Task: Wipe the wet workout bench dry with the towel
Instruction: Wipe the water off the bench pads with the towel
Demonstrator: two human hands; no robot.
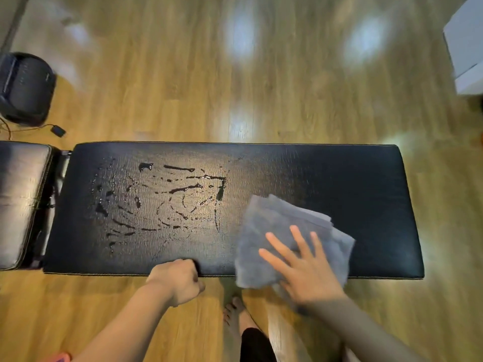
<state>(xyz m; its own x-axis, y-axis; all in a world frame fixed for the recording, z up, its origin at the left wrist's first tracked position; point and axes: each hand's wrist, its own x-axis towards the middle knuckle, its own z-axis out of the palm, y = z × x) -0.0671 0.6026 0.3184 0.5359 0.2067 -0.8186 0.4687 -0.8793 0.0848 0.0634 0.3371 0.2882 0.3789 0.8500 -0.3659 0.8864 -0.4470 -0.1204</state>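
The black padded workout bench (326,173) lies lengthwise across the wooden floor (261,87), its top streaked and beaded with water (167,202) over the left half; the right half looks matte, with no visible droplets. A folded grey towel (277,231) rests on the pad right of the wet patch, its near edge hanging over the front rim of the bench. The right hand (304,267) lies flat on the towel, fingers spread wide and straight, pressing down rather than gripping. The left hand (180,280) is curled closed over the front edge of the bench, just left of the towel. A second pad (21,202) adjoins the bench on the left across a gap. A bare foot (235,312) stands on the floor between the arms. A dark rounded appliance (24,87) sits at far left, a white box (467,45) at far right.
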